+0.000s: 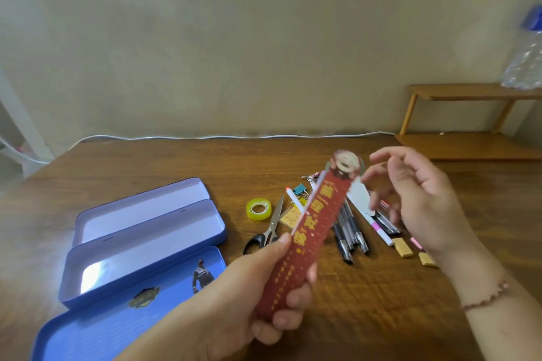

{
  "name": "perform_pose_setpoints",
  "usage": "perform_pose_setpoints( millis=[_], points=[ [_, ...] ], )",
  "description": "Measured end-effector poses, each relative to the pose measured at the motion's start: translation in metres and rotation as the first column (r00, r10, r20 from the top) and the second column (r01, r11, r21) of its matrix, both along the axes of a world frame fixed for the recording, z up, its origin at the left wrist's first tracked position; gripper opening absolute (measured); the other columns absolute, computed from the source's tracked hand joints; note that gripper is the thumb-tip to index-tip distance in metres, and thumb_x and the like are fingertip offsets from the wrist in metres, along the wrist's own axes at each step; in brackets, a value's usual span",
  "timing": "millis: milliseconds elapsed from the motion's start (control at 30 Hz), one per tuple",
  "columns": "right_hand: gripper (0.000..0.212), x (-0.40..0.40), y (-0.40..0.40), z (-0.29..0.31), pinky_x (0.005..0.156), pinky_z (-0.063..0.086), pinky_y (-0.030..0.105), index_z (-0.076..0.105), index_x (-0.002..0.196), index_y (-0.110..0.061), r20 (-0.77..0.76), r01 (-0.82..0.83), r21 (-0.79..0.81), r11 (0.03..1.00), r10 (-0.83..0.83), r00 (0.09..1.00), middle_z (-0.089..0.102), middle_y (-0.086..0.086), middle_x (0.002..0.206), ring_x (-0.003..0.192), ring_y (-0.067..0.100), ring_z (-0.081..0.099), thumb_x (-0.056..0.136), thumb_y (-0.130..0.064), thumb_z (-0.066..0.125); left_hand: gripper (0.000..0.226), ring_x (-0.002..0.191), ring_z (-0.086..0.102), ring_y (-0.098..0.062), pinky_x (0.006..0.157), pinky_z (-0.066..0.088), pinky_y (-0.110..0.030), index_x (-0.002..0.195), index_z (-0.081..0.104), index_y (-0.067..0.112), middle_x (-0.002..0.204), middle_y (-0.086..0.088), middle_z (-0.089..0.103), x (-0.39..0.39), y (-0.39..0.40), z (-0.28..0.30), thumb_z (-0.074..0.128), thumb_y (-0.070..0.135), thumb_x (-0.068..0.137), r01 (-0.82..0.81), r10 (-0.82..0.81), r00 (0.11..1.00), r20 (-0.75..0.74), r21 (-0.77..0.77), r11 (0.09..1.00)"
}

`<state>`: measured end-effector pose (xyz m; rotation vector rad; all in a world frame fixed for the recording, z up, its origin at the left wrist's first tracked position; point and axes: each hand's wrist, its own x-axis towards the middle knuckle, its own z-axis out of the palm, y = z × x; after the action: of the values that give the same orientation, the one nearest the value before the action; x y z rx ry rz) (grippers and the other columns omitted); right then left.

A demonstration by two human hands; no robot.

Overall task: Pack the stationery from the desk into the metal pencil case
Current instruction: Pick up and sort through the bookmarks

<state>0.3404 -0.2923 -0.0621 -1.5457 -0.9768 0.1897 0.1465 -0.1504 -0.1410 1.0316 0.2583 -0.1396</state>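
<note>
Left hand [264, 287] grips the near end of a red printed ruler [311, 231], fingers curled round it, holding it tilted above the counter [146, 164]. Right hand [422, 199] hangs just beside the ruler's far end, fingers loose, holding nothing; whether it touches is unclear from the blur.

Metal pencil case [140, 243] lies open at left, trays bare, printed lid [117, 316] nearest.

Unpacked, right of the case: tape roll [258, 209], scissors [268, 228], dark pens [349, 231], a white-pink marker [378, 228], binder clips [300, 188], tan erasers [403, 247].

Step judged: packing barely begun, ruler first. The next move calls for swinging it left, lengthwise into a tray.
</note>
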Motion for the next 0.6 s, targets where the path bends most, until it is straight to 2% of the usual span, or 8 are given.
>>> perform_pose_setpoints(
  millis=[67,133,167,233,333,400,467,600],
  points=[
    [0.017,0.015,0.001,-0.009,0.057,0.042,0.016,0.062,0.107,-0.031,0.332,0.239,-0.207,0.949,-0.162,0.929,0.068,-0.007,0.098,0.079,0.012,0.061,0.094,-0.021,0.057,0.067,0.06,0.055,-0.024,0.049,0.049,-0.028,0.118,0.046,0.003,0.083,-0.015,0.05,0.002,0.004,-0.002,0.059,0.06,0.086,-0.061,0.066,0.997,0.039,-0.12,0.991],
    [0.042,0.023,0.002,-0.02,0.069,0.047,0.022,0.057,0.124,-0.037,0.561,0.407,-0.483,0.775,-0.083,0.824,0.063,-0.004,0.119,0.091,0.013,0.057,0.085,-0.023,0.066,0.059,0.056,0.058,-0.024,0.047,0.051,-0.028,0.121,0.044,0.009,0.082,-0.015,0.049,0.0,0.004,-0.001,0.055,0.057,0.089,-0.192,0.191,0.981,-0.021,-0.121,0.974],
    [0.054,0.024,0.004,-0.025,0.077,0.05,0.028,0.051,0.131,-0.038,0.559,0.414,-0.583,0.699,-0.025,0.829,0.059,-0.002,0.128,0.098,0.016,0.057,0.082,-0.027,0.067,0.056,0.055,0.06,-0.023,0.047,0.051,-0.028,0.122,0.044,0.009,0.083,-0.015,0.051,0.0,0.001,-0.002,0.052,0.056,0.091,-0.218,0.218,0.976,-0.009,-0.125,0.968],
    [0.064,0.022,0.009,-0.03,0.096,0.049,0.035,0.043,0.14,-0.036,0.48,0.353,-0.694,0.627,0.038,0.877,0.052,-0.003,0.139,0.116,0.02,0.054,0.081,-0.032,0.066,0.052,0.054,0.063,-0.02,0.046,0.052,-0.027,0.121,0.045,0.008,0.082,-0.013,0.054,-0.001,-0.002,0.0,0.047,0.052,0.095,-0.227,0.229,0.973,0.002,-0.14,0.964],
    [0.057,0.017,0.015,-0.031,0.102,0.046,0.039,0.042,0.142,-0.031,0.507,0.376,-0.677,0.632,0.032,0.861,0.055,-0.007,0.139,0.123,0.02,0.052,0.088,-0.033,0.061,0.051,0.057,0.064,-0.021,0.046,0.052,-0.027,0.12,0.044,0.003,0.081,-0.013,0.056,-0.001,-0.004,0.013,0.048,0.047,0.095,-0.177,0.177,0.984,-0.009,-0.132,0.975],
    [0.054,0.013,0.016,-0.031,0.097,0.05,0.037,0.045,0.14,-0.032,0.584,0.448,-0.602,0.661,-0.018,0.811,0.061,-0.011,0.132,0.116,0.017,0.057,0.089,-0.032,0.063,0.05,0.06,0.061,-0.024,0.047,0.051,-0.028,0.118,0.041,0.001,0.082,-0.016,0.054,-0.001,-0.002,0.017,0.046,0.046,0.096,-0.079,0.086,0.995,0.042,-0.156,0.985],
    [0.052,0.01,0.017,-0.03,0.093,0.051,0.034,0.047,0.138,-0.033,0.647,0.501,-0.558,0.661,-0.032,0.762,0.066,-0.015,0.124,0.107,0.013,0.061,0.089,-0.031,0.065,0.049,0.057,0.061,-0.023,0.044,0.049,-0.026,0.116,0.044,0.002,0.08,-0.014,0.053,-0.001,0.001,0.014,0.049,0.045,0.094,-0.1,0.102,0.995,0.011,-0.144,0.985],
    [0.046,0.011,0.018,-0.029,0.088,0.052,0.032,0.051,0.135,-0.035,0.662,0.511,-0.571,0.642,-0.007,0.749,0.071,-0.015,0.114,0.097,0.01,0.063,0.091,-0.029,0.061,0.047,0.055,0.05,-0.017,0.045,0.02,-0.026,0.1,0.061,0.011,0.076,-0.007,0.051,-0.007,-0.007,0.02,0.043,0.054,0.094,-0.097,0.096,0.995,-0.014,-0.121,0.988]
  ],
)
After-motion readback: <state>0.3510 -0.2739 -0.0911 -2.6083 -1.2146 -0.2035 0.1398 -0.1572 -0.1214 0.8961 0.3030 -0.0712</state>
